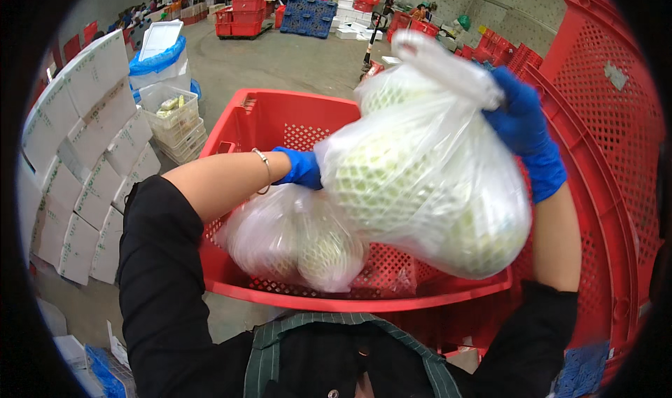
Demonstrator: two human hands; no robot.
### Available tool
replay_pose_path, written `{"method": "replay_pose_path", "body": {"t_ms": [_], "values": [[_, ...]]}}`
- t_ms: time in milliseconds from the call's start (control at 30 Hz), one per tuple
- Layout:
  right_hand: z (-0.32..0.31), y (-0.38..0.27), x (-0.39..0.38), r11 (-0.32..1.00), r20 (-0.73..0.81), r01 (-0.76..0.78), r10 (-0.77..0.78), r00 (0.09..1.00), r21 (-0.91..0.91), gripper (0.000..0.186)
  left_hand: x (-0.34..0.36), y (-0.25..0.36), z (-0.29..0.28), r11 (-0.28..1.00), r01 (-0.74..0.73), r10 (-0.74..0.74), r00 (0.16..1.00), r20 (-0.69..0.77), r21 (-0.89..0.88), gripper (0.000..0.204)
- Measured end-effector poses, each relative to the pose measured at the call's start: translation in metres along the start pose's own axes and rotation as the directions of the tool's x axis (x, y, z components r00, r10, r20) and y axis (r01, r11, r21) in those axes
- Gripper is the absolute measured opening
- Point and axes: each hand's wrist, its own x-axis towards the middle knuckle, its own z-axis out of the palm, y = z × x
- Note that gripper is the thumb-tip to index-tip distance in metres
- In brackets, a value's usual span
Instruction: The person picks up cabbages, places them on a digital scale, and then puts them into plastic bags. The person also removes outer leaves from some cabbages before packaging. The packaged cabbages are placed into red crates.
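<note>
A clear plastic bag (427, 181) of round, pale green produce in white foam netting hangs above a red crate (336, 303). My right hand (521, 121), in a blue glove, is closed on the gathered top of this bag. Reaching in from the left, my left hand (299, 168), also blue-gloved, meets the bag's left side. Its fingers are hidden behind the plastic. Below it, a second clear bag (294, 240) of similar netted produce lies inside the crate, at the near left.
Stacked white boxes (87, 146) stand at the left, beside clear plastic bins (175, 118). Tall red crates (602, 83) rise close on the right. Farther back are a blue pallet (308, 16), more red crates (241, 9) and several people.
</note>
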Motion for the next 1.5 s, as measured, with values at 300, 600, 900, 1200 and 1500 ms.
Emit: {"method": "replay_pose_path", "body": {"t_ms": [300,600,900,1200,1500], "values": [[0.099,-0.008,-0.106,0.896,0.963,-0.363,0.267,-0.023,-0.257,0.044,0.013,0.012,-0.001,0.887,0.362,-0.46,0.741,0.489,0.286,0.055],[0.132,-0.019,-0.089,0.865,0.795,-0.434,0.071,0.603,0.252,0.05,-0.003,0.043,-0.005,0.869,0.198,-0.261,0.962,0.081,0.453,0.046],[0.201,-0.064,-0.12,0.661,0.944,-0.706,-0.012,0.329,0.254,0.063,-0.023,0.084,0.078,0.961,0.244,-0.131,0.819,0.559,-0.132,0.065],[0.286,-0.093,-0.102,0.899,0.687,-0.404,0.402,0.606,-0.17,0.043,-0.031,0.159,0.059,0.974,0.082,0.001,0.931,0.366,-0.213,0.04],[0.226,0.001,-0.088,0.823,0.399,-0.54,0.442,0.803,0.175,0.039,-0.005,0.091,0.021,0.99,0.096,-0.031,0.865,0.502,-0.104,0.062]]}}
